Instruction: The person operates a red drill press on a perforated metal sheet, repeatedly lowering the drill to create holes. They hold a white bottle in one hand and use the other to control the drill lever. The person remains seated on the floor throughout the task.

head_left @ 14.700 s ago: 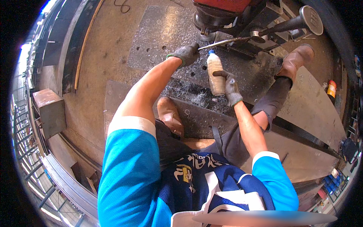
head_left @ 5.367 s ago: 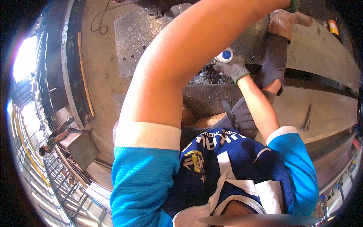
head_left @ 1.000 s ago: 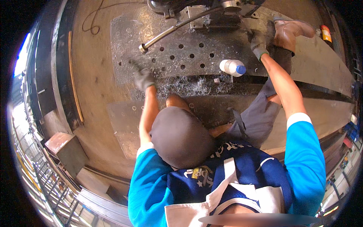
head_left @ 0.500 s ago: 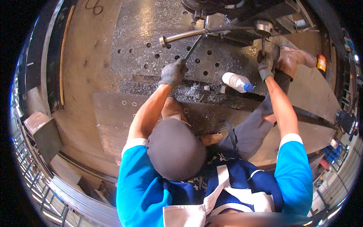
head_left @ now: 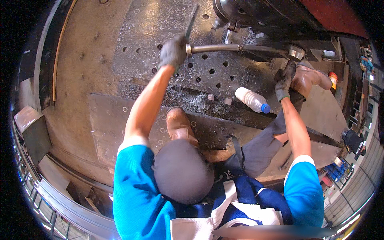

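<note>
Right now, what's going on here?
A seated person's gloved left hand grips a narrow dark strip above the drilled plate. Their gloved right hand is up by the round hub of a metal lever; its grip is unclear. A blue-capped bottle lies on its side near metal shavings.

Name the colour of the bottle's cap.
Blue; the cap shows best in the head view.

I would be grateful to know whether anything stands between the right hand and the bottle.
Nothing visible does: only bare metal plate shows in the gap between the right hand and the bottle. The lever lies above both in the picture.
</note>
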